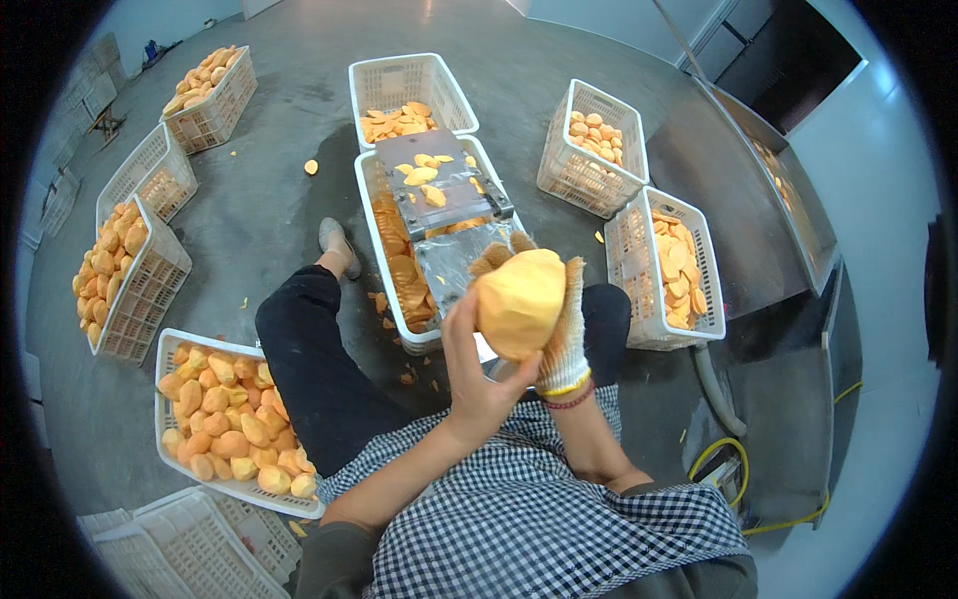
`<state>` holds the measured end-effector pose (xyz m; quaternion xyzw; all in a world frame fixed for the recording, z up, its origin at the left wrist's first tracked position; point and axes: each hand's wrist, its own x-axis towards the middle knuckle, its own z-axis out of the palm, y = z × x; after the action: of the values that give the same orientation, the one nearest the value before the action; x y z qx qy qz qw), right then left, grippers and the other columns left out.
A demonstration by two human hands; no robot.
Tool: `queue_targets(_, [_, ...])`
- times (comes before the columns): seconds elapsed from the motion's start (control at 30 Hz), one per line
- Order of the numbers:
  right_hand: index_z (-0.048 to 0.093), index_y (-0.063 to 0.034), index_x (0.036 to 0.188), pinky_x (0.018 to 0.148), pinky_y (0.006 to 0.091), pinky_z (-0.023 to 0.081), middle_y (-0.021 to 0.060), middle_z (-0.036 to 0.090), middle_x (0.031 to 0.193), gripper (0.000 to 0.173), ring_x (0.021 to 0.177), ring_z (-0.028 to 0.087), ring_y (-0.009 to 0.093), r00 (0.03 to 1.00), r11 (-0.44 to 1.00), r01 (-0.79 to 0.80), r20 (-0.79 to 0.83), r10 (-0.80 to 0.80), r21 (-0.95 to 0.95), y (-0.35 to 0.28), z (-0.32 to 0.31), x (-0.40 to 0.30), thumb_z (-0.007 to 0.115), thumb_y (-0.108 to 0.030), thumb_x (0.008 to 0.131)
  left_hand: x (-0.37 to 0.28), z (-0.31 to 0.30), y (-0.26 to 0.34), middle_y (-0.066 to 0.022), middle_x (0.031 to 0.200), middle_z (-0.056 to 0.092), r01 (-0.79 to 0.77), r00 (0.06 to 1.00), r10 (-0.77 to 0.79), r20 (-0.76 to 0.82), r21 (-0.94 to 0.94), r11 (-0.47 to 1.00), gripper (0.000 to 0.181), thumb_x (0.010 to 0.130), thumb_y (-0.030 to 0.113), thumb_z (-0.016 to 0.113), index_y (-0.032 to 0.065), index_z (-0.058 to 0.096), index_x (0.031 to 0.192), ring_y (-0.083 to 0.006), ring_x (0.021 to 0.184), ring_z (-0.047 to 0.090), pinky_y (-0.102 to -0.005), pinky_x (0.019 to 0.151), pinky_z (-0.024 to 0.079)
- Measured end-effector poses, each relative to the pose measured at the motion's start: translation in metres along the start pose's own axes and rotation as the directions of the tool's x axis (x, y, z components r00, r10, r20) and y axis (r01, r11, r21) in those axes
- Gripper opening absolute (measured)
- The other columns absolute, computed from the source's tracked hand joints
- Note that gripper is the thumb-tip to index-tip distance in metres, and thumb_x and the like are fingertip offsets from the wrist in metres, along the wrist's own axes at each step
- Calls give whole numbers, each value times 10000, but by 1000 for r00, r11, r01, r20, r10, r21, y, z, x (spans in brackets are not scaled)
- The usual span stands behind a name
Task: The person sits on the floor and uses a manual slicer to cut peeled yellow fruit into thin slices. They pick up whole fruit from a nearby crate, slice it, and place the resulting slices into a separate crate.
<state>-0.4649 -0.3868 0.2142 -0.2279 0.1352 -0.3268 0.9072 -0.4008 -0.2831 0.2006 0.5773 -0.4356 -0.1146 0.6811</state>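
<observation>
A large peeled sweet potato (521,303) is held between both hands above the near end of a metal slicer. Bare, my left hand (475,374) grips its left side and underside. My right hand (567,329), in a knitted work glove, supports its right and far side. The slicer's metal plate (441,180) lies across a white plastic crate (374,224), with several cut pieces (420,176) on it. Stacked orange slices (404,281) fill part of that crate below the plate. The slicer's near end is partly hidden by the hands.
At the left stands a crate of peeled sweet potatoes (224,419), with more crates (142,299) beyond. Ahead, a crate (414,67) holds slices. Two crates (666,329) stand at the right, beside metal troughs (748,210) and a yellow hose (741,464). Empty crates (187,546) lie near left.
</observation>
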Motion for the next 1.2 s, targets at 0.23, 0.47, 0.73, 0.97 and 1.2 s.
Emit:
queue_targets(0.23, [348,-69,1455,1111,404,357,134,435,1442,636,1332,426,261,949,830,295,47,-311,-474,-10,10,-7,419,-501,993,9,2,-4,-168,1443,371,411,903,-376,210,-677,610,863,874,156,685,11,121,1512,-260,1340,401,-377,1118,327])
queue_targets(0.47, [392,-75,1414,1012,377,468,109,518,1337,601,1210,542,243,958,914,182,-146,-248,-363,-2,1,16,601,-360,928,25,12,-33,-158,1440,387,485,874,-406,268,-527,698,756,939,205,631,0,174,1505,-236,1349,393,-357,1113,335])
queue_targets(0.73, [468,-15,1312,961,312,474,126,549,1239,446,1122,565,204,851,656,167,-229,-473,-736,2,-67,111,624,-160,920,95,-28,-124,-156,1258,453,507,851,-475,224,-113,854,490,968,381,560,22,535,1300,-253,1155,478,-364,966,430])
queue_targets(0.97, [478,-17,1327,1053,340,394,138,522,1282,543,1209,507,247,845,108,27,-36,-534,-994,17,-126,150,704,-138,848,191,-98,-178,-49,1080,608,499,853,-519,-49,-212,840,318,961,191,579,3,575,1218,-108,982,552,-252,890,430])
queue_targets(1.2, [542,-9,1268,1028,342,413,122,542,1243,499,1167,537,246,910,-64,-28,1,-414,-998,16,-112,173,709,-84,804,207,-109,-218,-45,1042,599,547,814,-577,-74,-239,802,284,955,184,593,20,590,1186,-88,949,546,-226,851,430])
